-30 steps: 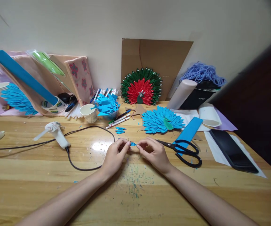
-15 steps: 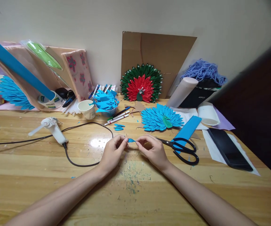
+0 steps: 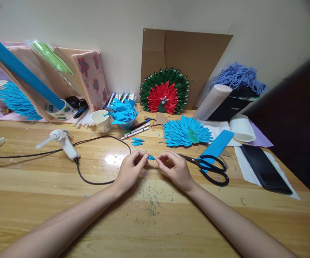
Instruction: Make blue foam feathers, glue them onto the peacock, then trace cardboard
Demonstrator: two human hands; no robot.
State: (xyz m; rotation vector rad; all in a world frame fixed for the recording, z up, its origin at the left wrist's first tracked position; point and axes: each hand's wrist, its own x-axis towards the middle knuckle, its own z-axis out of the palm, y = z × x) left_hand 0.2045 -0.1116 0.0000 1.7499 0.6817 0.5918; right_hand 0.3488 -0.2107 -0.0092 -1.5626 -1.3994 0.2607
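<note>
Between my two hands is a small blue folded petal [image 3: 151, 157], held just above the table. My left hand [image 3: 132, 168] pinches its left end between thumb and forefinger. At its pointed right end, the thumb and fingertips of my right hand [image 3: 175, 168] are pressed together. Several finished blue petals [image 3: 137, 141] lie on the table just beyond my left hand. Behind my right hand sits a blue layered peacock [image 3: 186, 132] with a green body. Black-handled scissors [image 3: 211, 166] rest right of my right hand, across a blue strip [image 3: 219, 143].
A glue gun [image 3: 66, 145] with a black cord lies at left. Behind stand a paper cup [image 3: 101, 120], a bowl of blue scraps [image 3: 124, 113], and several markers [image 3: 136, 132]. A green and red peacock [image 3: 164, 91] leans on cardboard [image 3: 184, 50]. A phone [image 3: 265, 170] lies at right.
The camera view has shifted slightly, moving the background a little up and to the right. Both hands keep their pinch on the blue petal, with hardly any movement.
</note>
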